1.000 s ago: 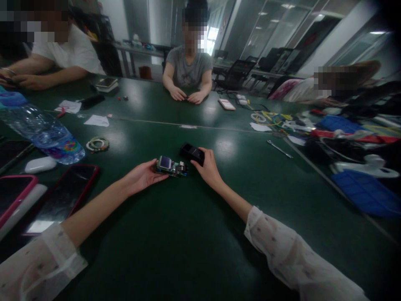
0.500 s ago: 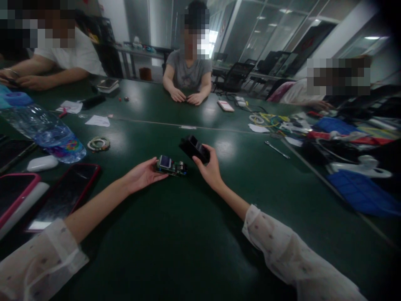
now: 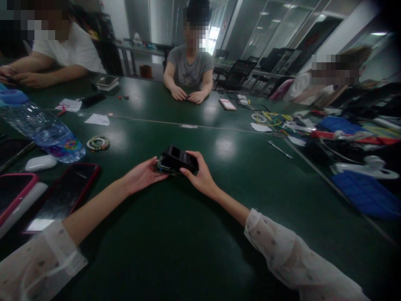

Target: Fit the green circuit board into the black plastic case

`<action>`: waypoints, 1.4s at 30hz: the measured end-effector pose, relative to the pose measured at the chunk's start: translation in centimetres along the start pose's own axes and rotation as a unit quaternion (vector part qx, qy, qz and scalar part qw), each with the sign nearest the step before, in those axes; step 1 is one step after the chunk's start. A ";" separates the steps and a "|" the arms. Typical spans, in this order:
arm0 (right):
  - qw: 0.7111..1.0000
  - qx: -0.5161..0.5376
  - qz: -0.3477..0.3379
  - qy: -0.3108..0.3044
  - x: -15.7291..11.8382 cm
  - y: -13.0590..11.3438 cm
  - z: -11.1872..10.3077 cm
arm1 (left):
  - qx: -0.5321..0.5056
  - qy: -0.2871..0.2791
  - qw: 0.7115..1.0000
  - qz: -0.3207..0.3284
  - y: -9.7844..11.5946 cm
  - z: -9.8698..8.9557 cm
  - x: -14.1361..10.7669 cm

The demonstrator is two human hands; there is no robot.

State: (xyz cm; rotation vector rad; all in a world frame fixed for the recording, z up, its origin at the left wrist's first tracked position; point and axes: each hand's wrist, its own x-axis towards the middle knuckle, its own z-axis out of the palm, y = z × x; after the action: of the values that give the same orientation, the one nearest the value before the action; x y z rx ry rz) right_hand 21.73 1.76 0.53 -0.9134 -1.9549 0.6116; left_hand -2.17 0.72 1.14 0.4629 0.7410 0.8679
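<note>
My left hand (image 3: 145, 175) grips the left end of a green circuit board (image 3: 163, 169), thumb above and fingers below. A black plastic housing (image 3: 180, 158) with a window opening and a row of small holes is held by its right end in my right hand (image 3: 199, 173). The housing lies tilted over the board and hides its small screen and most of its parts. Whether the two are seated together I cannot tell. Both are just above or on the dark green table (image 3: 163, 234).
To the left are a water bottle (image 3: 46, 129), a bracelet (image 3: 98, 143), a white case (image 3: 40, 163) and a red-edged phone (image 3: 64, 192). A wrench (image 3: 280, 149), cables (image 3: 272, 119) and a blue tray (image 3: 365, 192) lie at the right. Several people sit around the table.
My right hand has moved left and down, bringing the black housing over the circuit board, whose screen is now covered. My left hand has stayed in place with the board.
</note>
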 end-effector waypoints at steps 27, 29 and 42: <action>0.996 -0.030 -0.060 -0.061 0.1 0.4 0.4 | 0.059 -0.035 0.997 0.033 -0.2 0.3 -0.5; 0.996 -0.028 -0.060 -0.059 0.1 0.3 0.4 | 0.063 -0.032 0.997 0.037 -0.1 0.6 -0.7; 0.997 0.041 -0.027 -0.064 0.2 0.4 0.3 | 0.066 -0.032 0.996 0.046 -0.2 0.0 -0.7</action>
State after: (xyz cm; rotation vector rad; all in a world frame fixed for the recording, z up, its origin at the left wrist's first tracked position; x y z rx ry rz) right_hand 21.53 2.12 0.21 -0.7838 -2.0441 0.7290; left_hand -2.32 0.00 1.29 0.6437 0.7244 0.8881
